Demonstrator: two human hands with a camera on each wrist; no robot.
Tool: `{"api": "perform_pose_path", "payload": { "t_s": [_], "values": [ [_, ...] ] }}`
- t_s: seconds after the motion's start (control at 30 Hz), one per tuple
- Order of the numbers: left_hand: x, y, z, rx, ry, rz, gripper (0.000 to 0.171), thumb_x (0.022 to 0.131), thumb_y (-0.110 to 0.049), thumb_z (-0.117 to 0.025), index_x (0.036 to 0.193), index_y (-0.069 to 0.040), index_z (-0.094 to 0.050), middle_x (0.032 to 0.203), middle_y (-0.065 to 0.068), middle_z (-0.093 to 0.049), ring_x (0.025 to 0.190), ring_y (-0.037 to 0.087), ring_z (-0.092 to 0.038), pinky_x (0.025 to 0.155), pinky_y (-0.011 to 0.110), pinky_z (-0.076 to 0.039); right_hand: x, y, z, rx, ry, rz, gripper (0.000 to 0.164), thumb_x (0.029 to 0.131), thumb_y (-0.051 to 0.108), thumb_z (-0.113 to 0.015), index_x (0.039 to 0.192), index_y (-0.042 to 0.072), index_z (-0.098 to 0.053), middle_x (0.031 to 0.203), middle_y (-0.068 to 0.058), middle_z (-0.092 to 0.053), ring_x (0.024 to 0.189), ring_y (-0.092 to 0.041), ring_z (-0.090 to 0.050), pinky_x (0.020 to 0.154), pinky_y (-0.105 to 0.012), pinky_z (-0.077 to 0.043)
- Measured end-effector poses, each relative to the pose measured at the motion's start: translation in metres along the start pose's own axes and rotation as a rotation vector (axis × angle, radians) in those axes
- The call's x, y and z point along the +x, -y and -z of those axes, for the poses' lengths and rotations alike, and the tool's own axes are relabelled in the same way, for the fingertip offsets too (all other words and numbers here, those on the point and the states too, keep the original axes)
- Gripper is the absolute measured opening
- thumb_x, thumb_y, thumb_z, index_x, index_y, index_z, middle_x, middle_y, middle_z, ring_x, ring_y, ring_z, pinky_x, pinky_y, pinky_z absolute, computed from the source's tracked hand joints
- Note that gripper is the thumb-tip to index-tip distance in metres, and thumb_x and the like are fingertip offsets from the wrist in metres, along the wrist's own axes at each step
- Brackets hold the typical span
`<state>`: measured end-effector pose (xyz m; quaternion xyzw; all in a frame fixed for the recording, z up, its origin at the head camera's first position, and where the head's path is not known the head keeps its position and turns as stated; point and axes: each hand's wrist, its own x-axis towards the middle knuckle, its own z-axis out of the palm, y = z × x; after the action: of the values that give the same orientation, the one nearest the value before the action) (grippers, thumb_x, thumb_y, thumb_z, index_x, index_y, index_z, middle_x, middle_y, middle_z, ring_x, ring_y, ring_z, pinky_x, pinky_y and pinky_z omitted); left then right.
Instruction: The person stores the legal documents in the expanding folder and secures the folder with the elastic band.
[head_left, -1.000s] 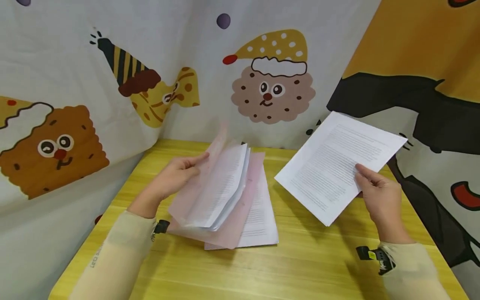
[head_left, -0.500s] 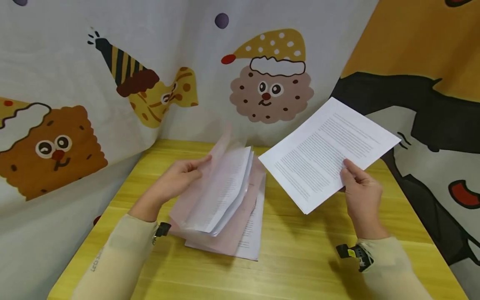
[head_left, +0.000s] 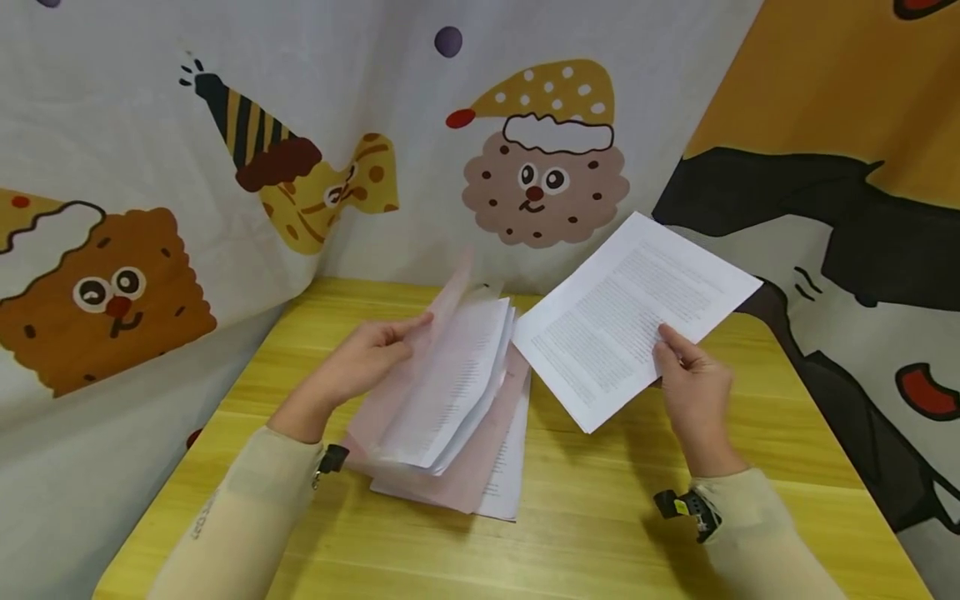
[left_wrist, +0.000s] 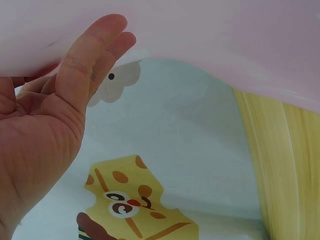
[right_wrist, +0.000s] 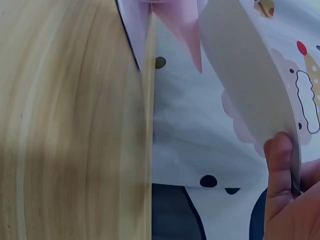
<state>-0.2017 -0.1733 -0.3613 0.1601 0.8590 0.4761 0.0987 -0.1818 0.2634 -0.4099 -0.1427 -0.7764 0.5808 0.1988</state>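
A pink translucent folder [head_left: 453,492] lies partly open on the table, its front cover raised, with white printed pages [head_left: 450,392] standing inside. My left hand [head_left: 363,362] pinches the raised cover; in the left wrist view two fingers [left_wrist: 75,75] lie against the pink sheet [left_wrist: 215,30], which hides the thumb tip. Above the table at right, my right hand [head_left: 697,392] grips some printed paper [head_left: 630,317] by its lower right edge, thumb on the printed side. One corner of that paper comes close to the folder. Under the folder, more printed paper [head_left: 507,479] sticks out at the right.
The yellow wood-grain table [head_left: 585,533] extends around the folder, in front and to the right. A cloth backdrop [head_left: 390,242] with cartoon biscuits hangs behind and beside it. A black strap with a small device [head_left: 686,504] sits on the right wrist; a similar one [head_left: 330,458] is on the left.
My right hand has carried its paper leftward toward the folder. The paper under the folder shifted left and lies further beneath it. My left hand keeps holding the cover, moved slightly right.
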Motion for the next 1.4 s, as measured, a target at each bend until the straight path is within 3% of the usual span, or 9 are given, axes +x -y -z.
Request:
{"api": "perform_pose_path", "payload": {
  "t_s": [0.2, 0.37, 0.47, 0.57, 0.67, 0.8, 1.03, 1.4],
  "values": [
    [0.002, -0.003, -0.005, -0.014, 0.003, -0.008, 0.052, 0.106, -0.010, -0.051, 0.159, -0.012, -0.051, 0.163, 0.016, -0.051, 0.061, 0.014, -0.026, 0.058, 0.029, -0.029, -0.005, 0.000, -0.005, -0.075, 0.131, -0.022, 0.040, 0.106, 0.023, -0.067, 0.145, 0.013, -0.068, 0.139, -0.024, -0.069, 0.079, 0.002, -0.069, 0.066, -0.019, -0.060],
    [0.006, -0.004, -0.009, -0.015, 0.001, -0.002, 0.053, 0.106, -0.010, -0.051, 0.158, -0.014, -0.051, 0.140, 0.026, -0.064, 0.059, 0.012, -0.024, 0.058, 0.027, -0.028, -0.008, -0.001, -0.006, -0.103, 0.251, -0.048, 0.042, 0.108, 0.023, -0.064, 0.147, 0.007, -0.065, 0.134, -0.028, -0.067, 0.077, -0.003, -0.069, 0.067, -0.023, -0.061],
    [0.007, -0.005, -0.011, -0.014, -0.001, 0.001, 0.052, 0.107, -0.012, -0.051, 0.158, -0.015, -0.051, 0.154, 0.018, -0.060, 0.058, 0.013, -0.024, 0.057, 0.027, -0.028, -0.009, -0.001, -0.007, -0.119, 0.302, -0.061, 0.043, 0.109, 0.022, -0.062, 0.148, 0.005, -0.064, 0.135, -0.028, -0.066, 0.078, -0.004, -0.068, 0.067, -0.024, -0.061],
    [0.008, -0.006, -0.012, -0.022, 0.001, 0.003, 0.051, 0.107, -0.014, -0.050, 0.159, -0.015, -0.050, 0.167, 0.004, -0.046, 0.057, 0.013, -0.024, 0.059, 0.029, -0.031, -0.011, -0.002, -0.008, -0.135, 0.353, -0.084, 0.044, 0.109, 0.022, -0.062, 0.148, 0.004, -0.063, 0.139, -0.028, -0.065, 0.079, -0.005, -0.068, 0.069, -0.026, -0.062],
    [0.010, -0.007, -0.013, -0.025, -0.005, 0.011, 0.052, 0.107, -0.015, -0.050, 0.159, -0.016, -0.049, 0.164, 0.009, -0.052, 0.054, 0.013, -0.024, 0.058, 0.028, -0.031, -0.013, -0.004, -0.010, -0.143, 0.398, -0.109, 0.044, 0.109, 0.022, -0.062, 0.150, 0.005, -0.062, 0.143, -0.027, -0.064, 0.081, -0.006, -0.070, 0.072, -0.027, -0.063],
    [0.011, -0.009, -0.014, -0.025, -0.020, 0.014, 0.053, 0.107, -0.015, -0.050, 0.160, -0.016, -0.050, 0.147, 0.018, -0.065, 0.054, 0.013, -0.023, 0.056, 0.027, -0.029, -0.015, -0.008, -0.014, -0.130, 0.449, -0.132, 0.045, 0.109, 0.023, -0.062, 0.150, 0.005, -0.062, 0.147, -0.027, -0.062, 0.083, -0.006, -0.069, 0.071, -0.024, -0.061],
    [0.013, -0.010, -0.015, -0.024, -0.029, 0.031, 0.053, 0.107, -0.015, -0.049, 0.160, -0.015, -0.048, 0.168, 0.004, -0.046, 0.058, 0.015, -0.027, 0.062, 0.029, -0.034, -0.021, -0.015, -0.019, -0.091, 0.547, -0.151, 0.046, 0.108, 0.025, -0.064, 0.149, 0.005, -0.063, 0.148, -0.027, -0.063, 0.088, -0.005, -0.071, 0.073, -0.025, -0.061],
    [0.018, -0.010, -0.017, -0.039, -0.054, 0.029, 0.054, 0.105, -0.012, -0.050, 0.159, -0.013, -0.050, 0.167, 0.003, -0.046, 0.056, 0.013, -0.026, 0.058, 0.027, -0.031, -0.029, -0.017, -0.023, -0.078, 0.620, -0.137, 0.043, 0.107, 0.020, -0.065, 0.146, 0.001, -0.065, 0.137, -0.028, -0.069, 0.084, -0.008, -0.073, 0.070, -0.029, -0.061]
  ]
}}
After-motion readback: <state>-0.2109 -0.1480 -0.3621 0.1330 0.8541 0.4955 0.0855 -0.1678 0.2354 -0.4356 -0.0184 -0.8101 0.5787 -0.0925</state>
